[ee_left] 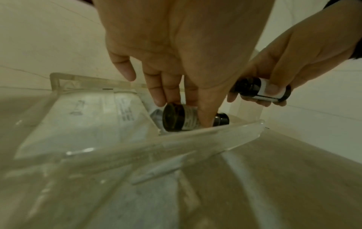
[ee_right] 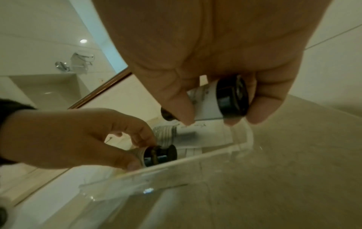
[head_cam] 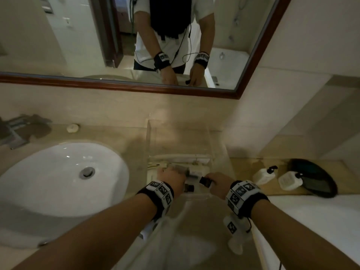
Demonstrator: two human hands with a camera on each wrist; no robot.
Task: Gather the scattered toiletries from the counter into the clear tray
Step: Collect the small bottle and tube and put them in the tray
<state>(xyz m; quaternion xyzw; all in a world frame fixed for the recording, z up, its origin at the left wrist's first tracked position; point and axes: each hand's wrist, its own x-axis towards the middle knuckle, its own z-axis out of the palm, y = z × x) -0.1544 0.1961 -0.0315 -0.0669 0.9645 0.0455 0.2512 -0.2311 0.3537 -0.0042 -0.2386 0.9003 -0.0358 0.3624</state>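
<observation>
On the beige counter, right of the white sink, stands the clear tray; both hands reach into its near end. Two white pump bottles lie near the counter's right edge.

At the left wrist, the left hand pinches a dark small bottle with thumb and fingertips, low inside the tray's near wall, beside white packets.

At the right wrist, the right hand curls around a white-labelled dark bottle, held above the tray's near right corner.
</observation>
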